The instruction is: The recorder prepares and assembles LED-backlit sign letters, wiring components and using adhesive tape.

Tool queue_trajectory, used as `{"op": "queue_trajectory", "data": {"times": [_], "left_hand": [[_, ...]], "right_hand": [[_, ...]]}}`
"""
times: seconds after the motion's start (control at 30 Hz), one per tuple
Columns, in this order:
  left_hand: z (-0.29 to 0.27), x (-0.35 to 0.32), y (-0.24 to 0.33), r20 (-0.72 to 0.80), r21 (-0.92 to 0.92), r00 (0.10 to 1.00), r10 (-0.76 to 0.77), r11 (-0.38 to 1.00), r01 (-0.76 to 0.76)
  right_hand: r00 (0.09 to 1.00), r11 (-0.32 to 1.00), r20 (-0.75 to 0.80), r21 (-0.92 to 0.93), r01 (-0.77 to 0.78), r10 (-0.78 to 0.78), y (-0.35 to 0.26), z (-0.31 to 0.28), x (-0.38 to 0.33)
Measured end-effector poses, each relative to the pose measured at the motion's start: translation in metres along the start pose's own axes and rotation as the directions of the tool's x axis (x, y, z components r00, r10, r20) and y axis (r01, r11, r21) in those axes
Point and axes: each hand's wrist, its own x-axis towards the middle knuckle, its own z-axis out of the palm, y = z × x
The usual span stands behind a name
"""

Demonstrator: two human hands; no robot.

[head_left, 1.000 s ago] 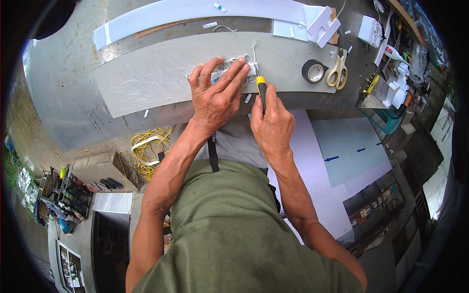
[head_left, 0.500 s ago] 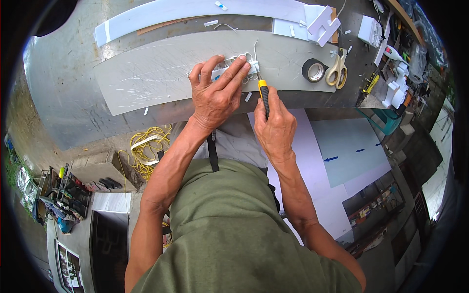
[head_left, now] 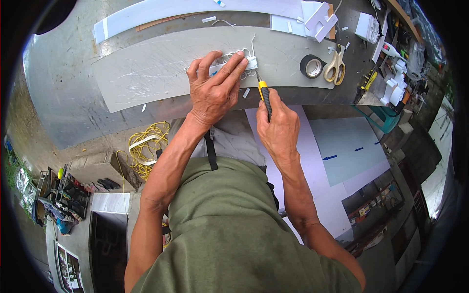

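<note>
My left hand [head_left: 213,90] lies over a small white strip [head_left: 252,63] with blue marks, its outstretched fingers pressing it onto a scratched grey curved board [head_left: 146,71]. Thin curly white shavings [head_left: 246,51] surround the strip, and part of it is hidden beneath my fingers. My right hand [head_left: 278,127] is closed around a yellow and black utility knife [head_left: 264,93]. The knife points away from me, its tip just below the strip's right end; whether the blade touches the board I cannot tell.
Black tape [head_left: 312,66] and scissors [head_left: 335,67] lie on the board's right end. Beyond it are a long white curved strip [head_left: 161,17] and a white cut-out piece [head_left: 321,22]. Tools crowd the right side, including another yellow knife [head_left: 370,79]. Yellow cord [head_left: 146,151] lies coiled below left.
The knife tip has drawn back slightly toward me, away from the strip's right end, as my right hand moved a little nearer. My left hand keeps pressing on the strip.
</note>
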Motion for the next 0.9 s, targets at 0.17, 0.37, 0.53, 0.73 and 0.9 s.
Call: {"op": "queue_trajectory", "data": {"times": [0.17,0.37,0.53,0.73,0.9], "left_hand": [[0.0,-0.003,-0.005,-0.03,-0.027,0.999,0.016,0.999,-0.017],[0.0,-0.004,-0.005,-0.031,-0.064,1.0,0.003,0.998,-0.005],[-0.001,-0.003,-0.004,-0.026,-0.055,1.0,-0.002,0.999,0.001],[-0.002,-0.002,-0.005,-0.021,-0.057,1.0,0.008,0.998,-0.009],[-0.002,-0.002,-0.004,-0.018,-0.062,1.0,0.001,0.998,-0.002]], "right_hand": [[0.996,0.984,-0.089,0.177,0.009,0.007,-0.007,-0.008,-0.004],[0.992,0.97,-0.123,0.234,0.065,-0.037,0.001,0.008,0.008],[0.992,0.971,-0.122,0.229,0.065,-0.037,0.003,0.014,0.013],[0.992,0.97,-0.115,0.232,0.072,-0.046,0.003,0.015,0.016],[0.992,0.976,-0.115,0.208,0.071,-0.048,0.003,0.017,0.016]]}}
